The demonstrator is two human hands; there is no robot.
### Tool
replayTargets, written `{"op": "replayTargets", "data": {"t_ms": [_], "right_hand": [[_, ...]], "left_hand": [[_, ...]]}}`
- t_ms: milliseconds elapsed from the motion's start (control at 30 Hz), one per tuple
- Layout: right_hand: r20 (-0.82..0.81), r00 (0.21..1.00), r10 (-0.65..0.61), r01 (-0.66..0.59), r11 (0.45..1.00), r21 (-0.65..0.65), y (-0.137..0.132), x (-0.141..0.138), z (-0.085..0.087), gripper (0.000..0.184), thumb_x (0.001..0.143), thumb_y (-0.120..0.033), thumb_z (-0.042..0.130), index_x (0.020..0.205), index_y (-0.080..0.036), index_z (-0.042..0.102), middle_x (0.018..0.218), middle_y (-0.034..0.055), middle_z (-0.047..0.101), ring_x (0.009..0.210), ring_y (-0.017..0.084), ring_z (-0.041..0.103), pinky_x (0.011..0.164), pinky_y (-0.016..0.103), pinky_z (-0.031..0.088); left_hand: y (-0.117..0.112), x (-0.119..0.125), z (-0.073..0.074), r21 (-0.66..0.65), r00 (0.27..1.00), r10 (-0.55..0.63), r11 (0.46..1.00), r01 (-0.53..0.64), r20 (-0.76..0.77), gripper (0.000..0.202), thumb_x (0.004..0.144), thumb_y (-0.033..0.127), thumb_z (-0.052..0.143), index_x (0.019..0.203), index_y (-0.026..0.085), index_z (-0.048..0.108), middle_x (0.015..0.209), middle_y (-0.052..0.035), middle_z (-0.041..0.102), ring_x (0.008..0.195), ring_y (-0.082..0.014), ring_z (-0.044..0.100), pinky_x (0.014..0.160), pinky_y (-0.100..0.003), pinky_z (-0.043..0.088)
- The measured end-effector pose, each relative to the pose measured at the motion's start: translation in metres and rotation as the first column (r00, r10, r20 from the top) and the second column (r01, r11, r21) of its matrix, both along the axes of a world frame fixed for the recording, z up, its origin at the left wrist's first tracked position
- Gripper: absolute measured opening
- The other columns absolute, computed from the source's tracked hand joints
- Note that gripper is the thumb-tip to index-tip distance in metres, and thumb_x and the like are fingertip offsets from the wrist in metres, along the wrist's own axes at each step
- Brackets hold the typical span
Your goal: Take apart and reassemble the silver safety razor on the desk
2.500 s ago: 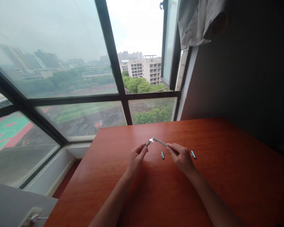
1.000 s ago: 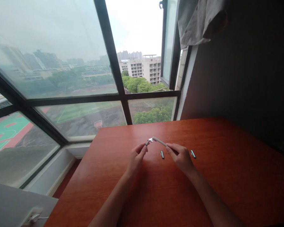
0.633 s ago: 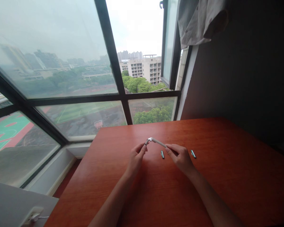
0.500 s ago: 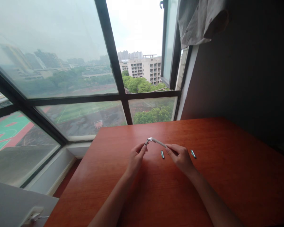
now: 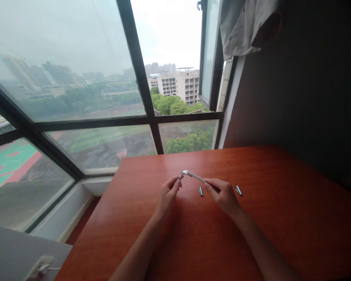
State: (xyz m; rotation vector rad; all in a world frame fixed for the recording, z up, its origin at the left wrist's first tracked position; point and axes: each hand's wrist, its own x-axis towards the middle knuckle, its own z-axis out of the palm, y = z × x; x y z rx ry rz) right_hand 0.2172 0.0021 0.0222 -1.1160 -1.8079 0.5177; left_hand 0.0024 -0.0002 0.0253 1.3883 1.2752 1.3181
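Note:
Both hands hold a thin white stick-like tool with a small metal hinged head a little above the red-brown table. My right hand pinches the white shaft at its right end. My left hand pinches the metal head with thumb and fingertips. Two small dark green cylinders lie on the table: one between my hands, the other just right of my right hand.
A large window with dark frames fills the left and back, past the table's far edge. A pale cloth hangs at the top right. A dark wall runs along the right. A white socket sits at the bottom left.
The metal head has folded down a little toward my left fingers. Both hands stay in nearly the same place.

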Motion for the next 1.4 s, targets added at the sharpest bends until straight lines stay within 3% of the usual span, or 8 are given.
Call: {"op": "replayTargets", "data": {"t_ms": [267,567,800,1400], "right_hand": [[0.009,1.000,-0.014,0.014,1.000,0.002,0.0001,0.0007,-0.0002,0.024,0.088,-0.032,0.052,0.088,-0.018,0.072,0.082,0.0078,0.072,0.074,0.021,0.066,0.062,0.028,0.050],[0.029,0.999,-0.033,0.033,0.999,-0.005,0.0009,0.0008,-0.0024,0.025,0.089,-0.031,0.051,0.089,-0.017,0.073,0.085,0.0086,0.073,0.074,0.022,0.066,0.064,0.029,0.049],[0.004,1.000,-0.009,0.009,1.000,-0.019,-0.0001,0.0004,0.0005,0.024,0.088,-0.031,0.052,0.090,-0.018,0.073,0.085,0.0082,0.073,0.075,0.022,0.067,0.066,0.029,0.049],[0.018,1.000,0.001,-0.001,1.000,-0.013,0.0008,0.0009,-0.0024,0.024,0.088,-0.031,0.052,0.090,-0.018,0.073,0.087,0.0082,0.073,0.077,0.022,0.066,0.067,0.029,0.049]], "left_hand": [[0.0010,-0.0019,-0.0022,0.010,1.000,0.004,1.000,-0.004,-0.010,0.029,0.079,0.042,0.060,0.082,0.015,0.071,0.068,-0.0013,0.054,0.065,-0.0147,0.046,0.060,-0.024,0.037],[0.0000,-0.0017,0.0002,0.007,1.000,0.019,1.000,-0.019,-0.016,0.033,0.079,0.044,0.059,0.090,0.015,0.071,0.069,-0.0017,0.055,0.066,-0.0149,0.046,0.060,-0.024,0.037],[-0.0008,-0.0007,-0.0010,0.023,0.999,0.004,1.000,-0.003,-0.043,0.029,0.081,0.042,0.058,0.082,0.015,0.068,0.070,-0.0010,0.053,0.068,-0.0150,0.046,0.061,-0.024,0.036],[-0.0004,-0.0016,0.0001,0.039,0.996,0.026,0.999,-0.023,-0.081,0.030,0.081,0.043,0.058,0.082,0.015,0.068,0.070,-0.0017,0.054,0.067,-0.0155,0.046,0.060,-0.025,0.036]]}}
